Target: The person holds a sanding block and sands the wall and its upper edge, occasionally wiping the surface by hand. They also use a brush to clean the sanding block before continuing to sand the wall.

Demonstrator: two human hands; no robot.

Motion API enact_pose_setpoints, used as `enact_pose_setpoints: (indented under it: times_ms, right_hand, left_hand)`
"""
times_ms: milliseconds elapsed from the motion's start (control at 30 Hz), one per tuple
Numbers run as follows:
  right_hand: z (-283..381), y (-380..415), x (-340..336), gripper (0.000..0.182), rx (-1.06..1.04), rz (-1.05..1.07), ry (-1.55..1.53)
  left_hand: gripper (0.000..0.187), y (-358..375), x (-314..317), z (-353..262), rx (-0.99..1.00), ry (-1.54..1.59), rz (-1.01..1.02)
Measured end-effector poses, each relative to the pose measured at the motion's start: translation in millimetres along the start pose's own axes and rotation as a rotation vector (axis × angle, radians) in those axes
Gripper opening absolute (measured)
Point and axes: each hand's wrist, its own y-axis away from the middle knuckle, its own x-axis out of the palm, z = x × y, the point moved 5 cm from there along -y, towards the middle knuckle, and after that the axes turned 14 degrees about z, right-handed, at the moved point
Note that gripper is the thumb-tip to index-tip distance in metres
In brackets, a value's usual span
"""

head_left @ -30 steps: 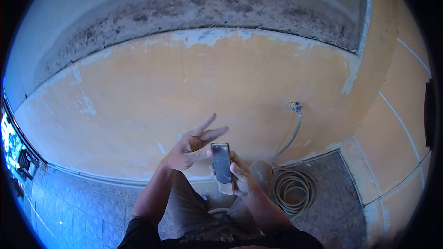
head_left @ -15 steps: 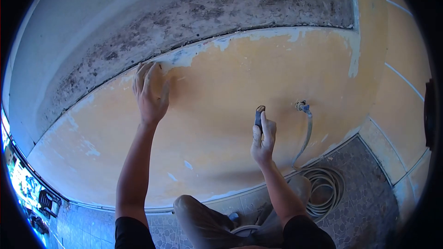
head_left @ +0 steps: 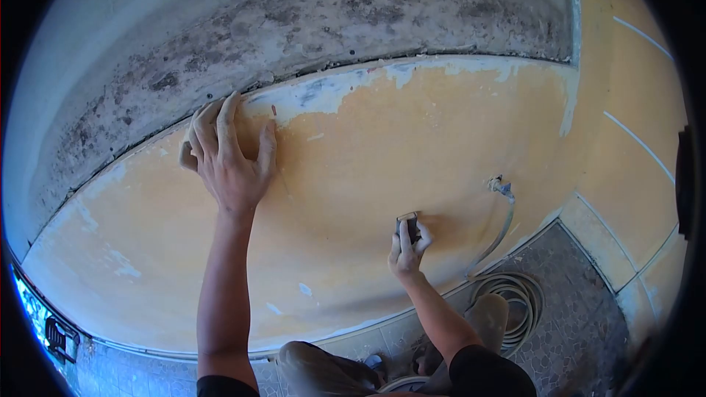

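My left hand (head_left: pixel 234 169) rests against the peeling orange-yellow wall (head_left: pixel 353 162), fingers spread and tips at its upper edge, just under a stained grey surface (head_left: pixel 309 18). Dust coats the fingers. Lower and to the right, my right hand (head_left: pixel 406 256) is closed around a small dark block (head_left: pixel 408 228) that looks like a sanding block. The block is up against the wall, or very close to it. Its far face is hidden. Bare white patches (head_left: pixel 323 99) show where paint is gone, mostly along the top edge.
A tap (head_left: pixel 500 185) juts from the wall right of my right hand, with a hose (head_left: pixel 504 231) running down to a coil (head_left: pixel 535 301) on the tiled floor. My bent knees (head_left: pixel 309 367) are below. A dark chair (head_left: pixel 56 337) stands far left.
My right hand has moved down with the block and turned it toward the wall. The left hand's fingers have spread wider along the edge. The view has shifted slightly.
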Motion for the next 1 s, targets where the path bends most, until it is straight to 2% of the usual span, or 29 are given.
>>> enact_pose_setpoints:
  times_ms: [33,100,133,200,233,333,400,500,600,733,800,900,967,1000]
  right_hand:
    - [4.2,-19.4,1.6,0.039,-0.010,-0.004,0.013]
    - [3.1,-80.2,-3.6,0.040,-0.047,-0.203,-0.088]
    - [4.9,-135.3,-20.2,0.040,-0.055,-0.143,-0.004]
    - [32.3,-264.8,-70.7,0.038,-0.074,-0.196,0.160]
    - [32.5,-300.4,-81.2,0.038,-0.086,-0.190,0.241]
    - [33.2,-325.7,-87.5,0.039,-0.170,-0.243,0.165]
    - [21.5,-259.7,-71.9,0.039,-0.113,-0.182,0.114]
    - [-19.2,-90.5,-27.8,0.038,-0.084,-0.153,0.004]
    - [-17.7,-75.8,-29.7,0.037,-0.087,-0.098,-0.081]
    - [9.8,-269.3,-73.6,0.037,-0.190,-0.167,-0.062]
    - [16.6,-332.6,-94.0,0.037,-0.159,-0.173,-0.003]
    - [19.2,-306.8,-84.5,0.040,-0.145,-0.181,-0.018]
    - [5.3,-212.5,-54.6,0.038,-0.105,-0.173,-0.043]
    - [-7.7,-145.0,-37.2,0.036,-0.055,-0.143,-0.035]
  left_hand:
    - [0.058,-0.5,0.7,-1.7,-0.005,0.011,-0.011]
    - [0.055,-0.2,1.7,-2.8,-0.049,0.030,-0.028]
    - [0.055,0.0,1.8,-2.2,-0.057,0.035,-0.037]
    - [0.053,0.3,1.9,-3.1,-0.060,0.010,-0.034]
    - [0.053,1.6,1.4,-3.6,-0.076,0.016,-0.037]
    - [0.051,-0.8,1.7,-3.8,-0.112,0.046,-0.030]
    - [0.050,-0.6,2.1,-5.4,-0.115,0.095,-0.060]
    - [0.050,-1.5,0.9,-8.6,-0.143,0.093,-0.047]
    - [0.050,-1.2,1.5,-8.2,-0.134,0.077,-0.019]
    - [0.052,-0.5,3.0,-8.2,-0.139,0.014,-0.013]
    - [0.052,-3.4,4.8,-16.8,-0.134,-0.027,0.012]
    - [0.055,-9.5,15.6,-33.7,-0.074,-0.012,0.000]
    - [0.058,-13.9,23.5,-55.3,0.018,-0.035,0.123]
    - [0.061,-12.1,23.8,-58.4,0.010,0.018,0.121]
